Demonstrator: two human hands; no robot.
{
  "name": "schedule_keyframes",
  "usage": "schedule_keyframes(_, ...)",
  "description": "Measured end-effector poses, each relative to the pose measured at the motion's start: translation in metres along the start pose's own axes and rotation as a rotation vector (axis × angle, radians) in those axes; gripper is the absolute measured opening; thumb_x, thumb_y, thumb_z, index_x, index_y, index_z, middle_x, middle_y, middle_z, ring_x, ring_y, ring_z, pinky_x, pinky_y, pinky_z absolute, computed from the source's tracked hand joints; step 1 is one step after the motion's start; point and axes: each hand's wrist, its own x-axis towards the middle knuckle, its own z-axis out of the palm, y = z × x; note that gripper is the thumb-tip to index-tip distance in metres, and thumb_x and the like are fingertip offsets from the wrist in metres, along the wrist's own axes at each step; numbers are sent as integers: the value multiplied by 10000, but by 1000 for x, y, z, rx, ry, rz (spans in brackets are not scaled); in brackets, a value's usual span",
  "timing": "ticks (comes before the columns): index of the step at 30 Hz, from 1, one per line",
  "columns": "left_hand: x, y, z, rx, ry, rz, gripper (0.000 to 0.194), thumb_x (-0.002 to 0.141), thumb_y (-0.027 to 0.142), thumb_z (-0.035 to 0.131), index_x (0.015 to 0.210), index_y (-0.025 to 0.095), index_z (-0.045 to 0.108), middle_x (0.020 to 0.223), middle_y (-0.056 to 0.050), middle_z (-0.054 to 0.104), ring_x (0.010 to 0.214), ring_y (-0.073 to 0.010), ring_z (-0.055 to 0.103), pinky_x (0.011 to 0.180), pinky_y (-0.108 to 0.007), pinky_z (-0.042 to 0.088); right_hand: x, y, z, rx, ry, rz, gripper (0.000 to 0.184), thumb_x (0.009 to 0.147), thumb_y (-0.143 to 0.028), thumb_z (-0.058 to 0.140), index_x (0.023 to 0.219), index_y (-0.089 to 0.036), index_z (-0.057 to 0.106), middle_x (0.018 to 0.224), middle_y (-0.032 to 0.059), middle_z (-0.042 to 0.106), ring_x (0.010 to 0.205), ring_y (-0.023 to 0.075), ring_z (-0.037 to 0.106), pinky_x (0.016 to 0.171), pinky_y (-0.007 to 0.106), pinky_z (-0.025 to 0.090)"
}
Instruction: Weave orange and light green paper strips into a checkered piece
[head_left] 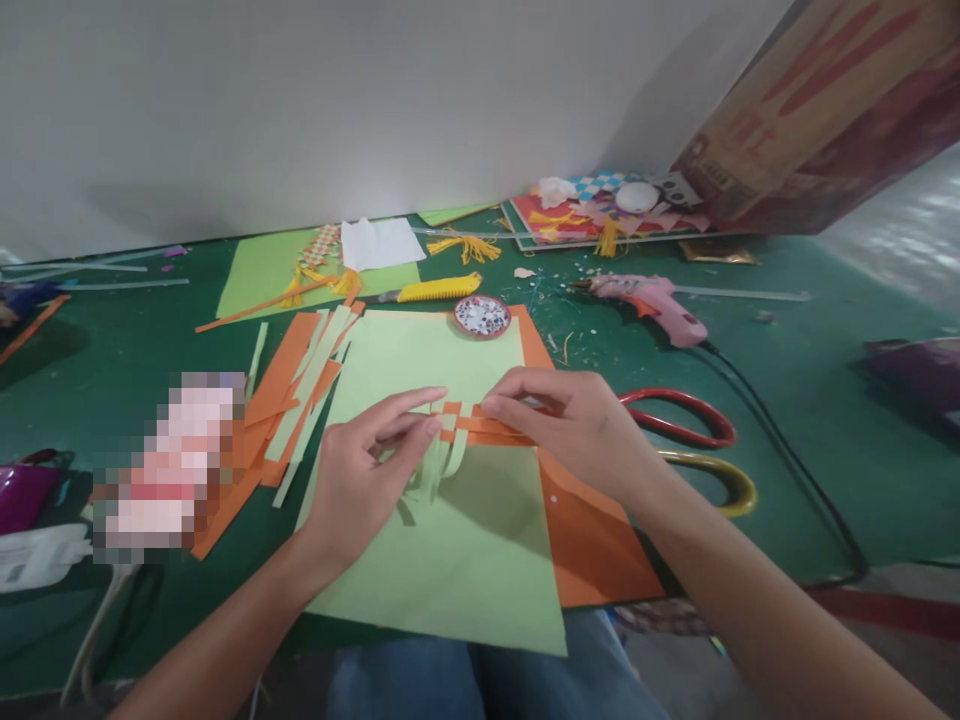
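Observation:
Between my two hands is a small weave of orange and pale green paper strips (pixel 452 424), raised a little above a pale green paper sheet (pixel 442 560). My left hand (pixel 375 450) pinches the weave's left end between thumb and fingers. At its right side, my right hand (pixel 559 415) has thumb and forefinger closed on the orange strips. Several green strip ends hang down from the weave and curl. Under the green sheet lies an orange paper sheet (pixel 592 540), showing along the right. More cut orange and green strips (pixel 300 390) lie in a pile to the left.
A pink glue gun (pixel 660 305) with a black cord lies at right, near scissors (pixel 720 418) with red and yellow handles. Behind the sheet are a yellow utility knife (pixel 439 289) and a small round dish (pixel 482 316). A cardboard box (pixel 817 120) stands at the back right.

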Motion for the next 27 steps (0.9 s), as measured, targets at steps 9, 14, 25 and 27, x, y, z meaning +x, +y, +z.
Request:
schedule_keyframes(9, 2, 0, 0, -48, 109, -41, 229, 798, 345, 657, 995, 243, 715, 682, 21, 719, 537, -76, 565, 457, -144, 417, -25, -5, 6, -329, 528, -353, 201, 808, -214, 587, 610, -213, 555, 578, -5, 577, 549, 125, 525, 552, 256, 413)
schedule_keyframes(14, 2, 2, 0, -70, 200, -49, 203, 801, 324, 657, 984, 254, 709, 559, 60, 645, 447, -44, 470, 406, -121, 376, -30, -8, 29, -121, 196, -118, 155, 792, -320, 606, 706, -200, 652, 711, 25, 679, 647, 151, 584, 593, 263, 438)
schedule_keyframes(25, -4, 1, 2, -69, 165, -64, 216, 793, 352, 662, 985, 258, 695, 654, 39, 713, 446, -54, 506, 388, -141, 370, -25, -15, 47, 222, 66, 190, 291, 760, -375, 588, 552, -182, 521, 526, -45, 444, 508, 85, 381, 498, 228, 333)
schedule_keyframes(27, -4, 1, 2, -68, 157, -65, 216, 795, 346, 663, 994, 265, 690, 658, 44, 714, 447, -52, 515, 392, -138, 374, -25, -13, 47, 232, 68, 189, 292, 759, -380, 581, 555, -180, 522, 525, -45, 436, 507, 84, 374, 487, 225, 324)
